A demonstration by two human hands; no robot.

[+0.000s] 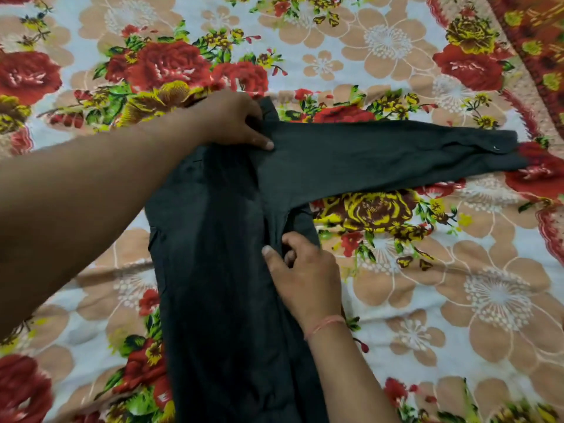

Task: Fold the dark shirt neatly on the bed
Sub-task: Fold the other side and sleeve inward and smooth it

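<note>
The dark shirt (219,254) lies lengthwise on the bed, its body folded into a narrow strip running toward me. One long sleeve (396,160) stretches out to the right, its buttoned cuff at the far right end. My left hand (232,120) grips the shirt at its top, near the collar and shoulder, thumb lying along the fabric. My right hand (302,270) pinches the folded right edge of the body just below the armpit. A thin thread band circles the right wrist.
A floral bedsheet (457,285) with red, yellow and beige flowers covers the whole bed around the shirt. A darker red patterned border (537,41) runs along the far right corner.
</note>
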